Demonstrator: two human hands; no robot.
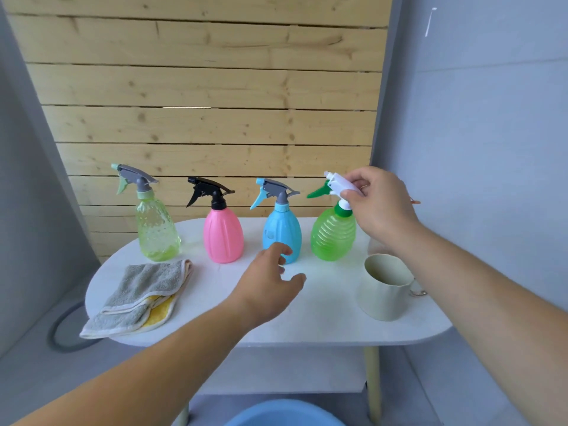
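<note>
- Basin (285, 415), blue, sat at the bottom edge of view, below the surface (322, 321).
- Left hand (270, 281) was released, fingers loosely spread, holding nothing; it hovered over the surface just in front of the blue bottle (281, 235).
- Right hand (381, 204) pinched the white sprayer (336, 186) of the green bottle (333, 238) between thumb and fingers.
- Green bottle stood upright on the surface, just right of the blue bottle; cup (384, 290) was near it, front right.
- Sprayer looked tilted on the neck; could not tell whether its collar was loose.
- Cloth (141, 296) lay folded at left front.
- Judged step: taking hold of the sprayer, probably to unscrew it.
- Next move, as judged: left hand steadies the bottle body while right hand twists the collar; the bottle looked light and might tip.
</note>
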